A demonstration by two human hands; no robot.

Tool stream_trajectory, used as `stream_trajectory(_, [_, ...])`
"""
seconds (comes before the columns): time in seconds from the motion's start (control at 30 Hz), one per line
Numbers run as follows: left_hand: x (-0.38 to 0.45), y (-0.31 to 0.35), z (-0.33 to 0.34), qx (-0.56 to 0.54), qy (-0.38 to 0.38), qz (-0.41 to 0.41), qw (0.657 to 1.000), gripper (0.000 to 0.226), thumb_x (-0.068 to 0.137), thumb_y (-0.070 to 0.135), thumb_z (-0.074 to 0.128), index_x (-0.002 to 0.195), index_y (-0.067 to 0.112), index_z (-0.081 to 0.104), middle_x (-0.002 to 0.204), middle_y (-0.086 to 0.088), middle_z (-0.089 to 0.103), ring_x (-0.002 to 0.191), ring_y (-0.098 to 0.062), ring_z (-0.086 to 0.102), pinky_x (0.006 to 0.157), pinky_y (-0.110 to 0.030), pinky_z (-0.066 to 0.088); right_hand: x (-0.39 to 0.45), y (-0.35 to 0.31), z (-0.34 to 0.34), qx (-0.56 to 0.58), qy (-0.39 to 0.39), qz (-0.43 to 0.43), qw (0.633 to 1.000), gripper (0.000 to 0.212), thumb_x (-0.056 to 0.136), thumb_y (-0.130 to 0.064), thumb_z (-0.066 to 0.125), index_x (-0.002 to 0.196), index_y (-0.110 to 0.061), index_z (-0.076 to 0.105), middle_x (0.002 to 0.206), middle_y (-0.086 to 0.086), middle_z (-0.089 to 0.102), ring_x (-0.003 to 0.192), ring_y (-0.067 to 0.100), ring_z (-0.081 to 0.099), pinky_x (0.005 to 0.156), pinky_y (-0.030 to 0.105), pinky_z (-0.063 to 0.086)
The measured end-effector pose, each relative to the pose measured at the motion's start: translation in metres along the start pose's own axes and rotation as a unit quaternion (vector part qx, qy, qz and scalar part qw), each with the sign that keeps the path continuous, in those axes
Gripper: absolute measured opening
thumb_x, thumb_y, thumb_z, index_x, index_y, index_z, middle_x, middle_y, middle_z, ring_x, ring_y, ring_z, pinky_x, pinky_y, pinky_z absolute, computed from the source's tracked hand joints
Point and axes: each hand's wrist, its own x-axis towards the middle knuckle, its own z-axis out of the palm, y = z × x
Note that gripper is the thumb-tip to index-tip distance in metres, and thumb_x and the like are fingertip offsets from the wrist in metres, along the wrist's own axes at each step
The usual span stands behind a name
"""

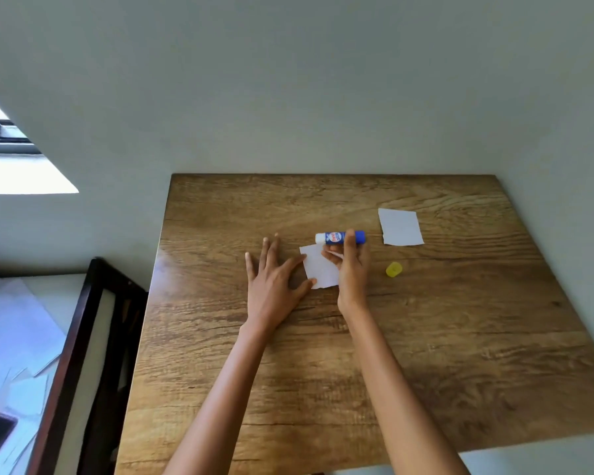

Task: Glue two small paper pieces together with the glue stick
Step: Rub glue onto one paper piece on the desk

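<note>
A small white paper piece [318, 269] lies flat near the middle of the wooden table [323, 354]. My left hand [271, 279] rests spread on the table, its thumb and forefinger pressing the paper's left edge. My right hand [352, 265] grips the blue-and-white glue stick [336, 237], held sideways just above the paper's far edge, its uncapped white end pointing left. A second white paper piece [400, 227] lies further back on the right. The yellow cap [394, 269] sits on the table right of my right hand.
The table stands against a pale wall. Left of it is a dark wooden frame [93, 354] and a lower surface with loose papers [18, 337]. A window [11, 156] shows at the far left.
</note>
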Motion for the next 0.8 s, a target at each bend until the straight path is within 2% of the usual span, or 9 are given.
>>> stream_trajectory(0.07, [0.0, 0.001, 0.001, 0.017, -0.001, 0.001, 1.0, 0.055, 0.08, 0.059, 0.052, 0.129, 0.037, 0.047, 0.157, -0.007, 0.011, 0.146, -0.021, -0.001, 0.114, -0.048, -0.009, 0.002, 0.0, 0.003, -0.078, -0.003, -0.043, 0.996, 0.019, 0.098, -0.024, 0.044, 0.101, -0.007, 0.05, 0.082, 0.0, 0.063, 0.071, 0.002, 0.065, 0.068, 0.015, 0.052])
stream_trajectory(0.13, [0.0, 0.001, 0.001, 0.023, 0.002, 0.004, 1.0, 0.056, 0.079, 0.06, 0.052, 0.129, 0.036, 0.046, 0.157, -0.008, 0.013, 0.146, -0.022, 0.001, 0.114, -0.049, -0.008, 0.005, 0.0, 0.003, -0.166, -0.018, -0.07, 0.983, 0.015, 0.097, -0.024, 0.045, 0.099, -0.009, 0.048, 0.081, -0.001, 0.06, 0.073, 0.008, 0.062, 0.069, 0.02, 0.05])
stream_trajectory(0.2, [0.0, 0.001, 0.002, 0.026, 0.006, 0.008, 1.0, 0.056, 0.079, 0.06, 0.052, 0.129, 0.036, 0.046, 0.156, -0.008, 0.015, 0.146, -0.022, 0.003, 0.114, -0.05, -0.007, 0.008, 0.002, 0.002, -0.264, -0.04, -0.092, 0.959, 0.016, 0.097, -0.028, 0.046, 0.096, -0.012, 0.047, 0.076, -0.003, 0.058, 0.071, 0.014, 0.057, 0.064, 0.021, 0.043])
stream_trajectory(0.27, [0.0, 0.0, 0.003, 0.026, 0.011, 0.012, 1.0, 0.056, 0.079, 0.061, 0.052, 0.129, 0.036, 0.046, 0.156, -0.008, 0.017, 0.146, -0.022, 0.005, 0.114, -0.05, -0.006, 0.011, 0.002, 0.001, -0.335, -0.06, -0.112, 0.934, 0.02, 0.096, -0.032, 0.046, 0.097, -0.011, 0.048, 0.073, -0.005, 0.057, 0.065, 0.013, 0.054, 0.054, 0.019, 0.037])
stream_trajectory(0.37, [0.0, -0.002, 0.004, 0.024, 0.014, 0.015, 1.0, 0.057, 0.078, 0.062, 0.052, 0.129, 0.036, 0.047, 0.155, -0.008, 0.019, 0.146, -0.022, 0.005, 0.115, -0.049, -0.006, 0.016, 0.002, 0.001, -0.411, -0.075, -0.148, 0.897, 0.026, 0.096, -0.033, 0.047, 0.103, -0.007, 0.049, 0.074, -0.001, 0.058, 0.062, 0.015, 0.053, 0.05, 0.021, 0.029])
stream_trajectory(0.5, [0.0, -0.004, 0.004, 0.017, 0.018, 0.02, 0.999, 0.055, 0.078, 0.061, 0.055, 0.126, 0.035, 0.05, 0.155, -0.007, 0.02, 0.146, -0.022, 0.008, 0.115, -0.049, -0.004, 0.018, 0.003, 0.002, -0.482, -0.082, -0.195, 0.85, 0.029, 0.095, -0.035, 0.047, 0.104, -0.008, 0.05, 0.069, -0.002, 0.055, 0.055, 0.013, 0.048, 0.045, 0.012, 0.032])
stream_trajectory(0.57, [-0.001, -0.004, 0.004, 0.015, 0.022, 0.023, 0.999, 0.054, 0.077, 0.06, 0.056, 0.125, 0.036, 0.052, 0.155, -0.008, 0.021, 0.145, -0.022, 0.009, 0.115, -0.049, -0.003, 0.018, 0.004, 0.002, -0.507, -0.089, -0.213, 0.831, 0.03, 0.095, -0.038, 0.046, 0.105, -0.009, 0.05, 0.067, -0.003, 0.054, 0.053, 0.013, 0.048, 0.044, 0.014, 0.026])
stream_trajectory(0.8, [-0.001, -0.003, 0.002, 0.012, 0.022, 0.021, 0.999, 0.053, 0.077, 0.06, 0.058, 0.124, 0.036, 0.052, 0.155, -0.007, 0.02, 0.146, -0.021, 0.009, 0.116, -0.048, -0.004, 0.019, 0.0, 0.005, -0.556, -0.121, -0.257, 0.781, 0.035, 0.094, -0.043, 0.046, 0.106, -0.011, 0.049, 0.065, -0.005, 0.053, 0.051, 0.011, 0.048, 0.042, 0.018, 0.027])
